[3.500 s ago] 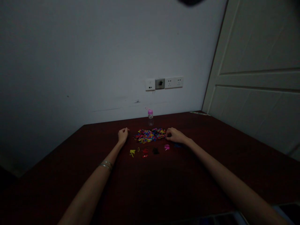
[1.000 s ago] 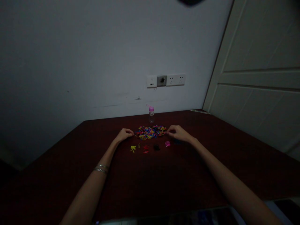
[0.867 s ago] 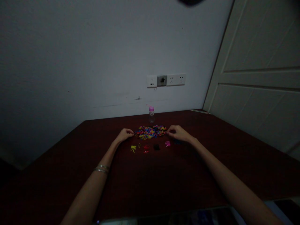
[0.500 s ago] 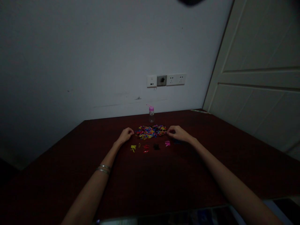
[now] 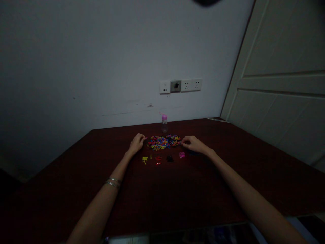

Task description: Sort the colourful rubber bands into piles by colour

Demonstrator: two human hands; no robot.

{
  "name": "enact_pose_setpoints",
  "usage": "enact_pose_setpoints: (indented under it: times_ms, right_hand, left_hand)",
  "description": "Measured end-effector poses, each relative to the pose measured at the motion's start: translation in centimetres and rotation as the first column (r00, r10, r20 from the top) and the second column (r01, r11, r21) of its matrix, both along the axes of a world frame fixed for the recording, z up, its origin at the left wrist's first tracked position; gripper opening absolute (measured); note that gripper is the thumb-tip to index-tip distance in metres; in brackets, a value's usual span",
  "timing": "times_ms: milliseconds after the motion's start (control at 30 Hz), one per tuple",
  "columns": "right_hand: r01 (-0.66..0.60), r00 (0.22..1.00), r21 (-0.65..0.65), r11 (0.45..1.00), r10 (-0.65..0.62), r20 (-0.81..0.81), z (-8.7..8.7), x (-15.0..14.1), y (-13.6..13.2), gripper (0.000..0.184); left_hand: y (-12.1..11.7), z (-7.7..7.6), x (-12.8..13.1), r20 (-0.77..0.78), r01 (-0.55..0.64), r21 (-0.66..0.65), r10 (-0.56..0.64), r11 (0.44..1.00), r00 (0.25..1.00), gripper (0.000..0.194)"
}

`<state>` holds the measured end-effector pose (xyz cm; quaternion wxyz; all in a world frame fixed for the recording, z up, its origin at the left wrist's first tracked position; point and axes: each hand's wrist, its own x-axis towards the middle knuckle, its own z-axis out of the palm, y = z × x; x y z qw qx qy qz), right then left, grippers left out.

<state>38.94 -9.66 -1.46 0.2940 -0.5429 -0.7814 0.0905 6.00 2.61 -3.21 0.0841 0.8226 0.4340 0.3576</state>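
Note:
A loose pile of small multicoloured rubber bands lies on the dark red-brown table. At its left edge, my left hand is pinched, with a bit of pink at the fingertips that looks like a rubber band. My right hand pinches at the pile's right edge; whatever is in its fingers is too small to make out. In front of the pile are small colour groups: yellow bands, red bands, black bands and pink bands. Dark blue bands lie partly below my right hand.
Behind the pile stands a small clear bottle with a pink cap. White wall sockets are above the table. A panelled white door is on the right. Dim items lie along the near edge.
My left hand has moved slightly up and away from me, and pink now shows at its fingertips. My right hand stays at the pile's right edge. The view has shifted slightly.

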Motion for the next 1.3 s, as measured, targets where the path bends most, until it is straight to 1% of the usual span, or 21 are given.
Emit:
enact_pose_setpoints:
  times_ms: [133, 300, 433, 533, 633, 700, 767, 900, 1033, 1200, 1300]
  right_hand:
    - [-0.001, 1.0, 0.001, 1.0, 0.001, 0.005, 0.0, 0.0, 0.1, 0.018]
    - [0.021, 1.0, 0.016, 1.0, -0.021, 0.0, 0.1, 0.1, 0.0, 0.018]
    - [0.025, 1.0, 0.029, 0.999, -0.025, -0.001, 0.3, 0.1, -0.2, 0.018]
    - [0.03, 1.0, 0.033, 0.999, -0.03, -0.004, 0.3, 0.2, -0.1, 0.018]
    - [0.032, 0.999, 0.037, 0.999, -0.032, 0.0, 0.3, 0.2, -0.1, 0.017]
    - [0.031, 0.999, 0.038, 0.999, -0.032, 0.011, 0.4, 0.1, -0.1, 0.017]
    - [0.031, 0.999, 0.044, 0.999, -0.032, 0.024, 0.5, 0.1, -0.1, 0.018]
    - [0.037, 0.998, 0.061, 0.997, -0.039, 0.04, 0.5, 0.2, -0.1, 0.019]
    - [0.042, 0.998, 0.081, 0.996, -0.045, 0.039, 0.1, 0.4, 0.1, 0.019]
    - [0.045, 0.998, 0.088, 0.995, -0.048, 0.032, -0.1, 0.7, 0.2, 0.019]
    - [0.053, 0.998, 0.082, 0.995, -0.055, 0.032, -0.2, 0.8, 0.2, 0.02]
  left_hand:
    - [-0.9, 1.3, 1.2, 0.047, 0.038, 0.014, -0.039, 0.999, 0.998, 0.014]
    - [-3.3, 4.3, 3.8, 0.117, 0.141, -0.001, -0.14, 0.99, 0.983, 0.014]
    - [-5.2, 6.5, 5.7, 0.21, 0.241, -0.001, -0.235, 0.971, 0.949, 0.016]
    - [-6.3, 7.6, 6.6, 0.266, 0.308, 0.003, -0.297, 0.951, 0.917, 0.016]
    - [-7.2, 8.1, 7.2, 0.261, 0.368, 0.022, -0.361, 0.93, 0.896, 0.014]
    - [-7.9, 7.9, 7.6, 0.209, 0.411, 0.018, -0.406, 0.911, 0.89, 0.012]
    - [-8.4, 7.3, 8.2, 0.127, 0.453, -0.007, -0.449, 0.891, 0.885, 0.011]
    - [-9.3, 5.3, 9.6, -0.062, 0.525, -0.059, -0.528, 0.849, 0.847, 0.011]
    - [-10.1, 3.4, 10.6, -0.231, 0.529, -0.082, -0.532, 0.845, 0.814, 0.012]
    - [-10.8, 2.3, 11.2, -0.326, 0.527, -0.107, -0.531, 0.843, 0.782, 0.015]
    - [-11.1, 2.0, 11.5, -0.325, 0.546, -0.119, -0.552, 0.829, 0.768, 0.014]
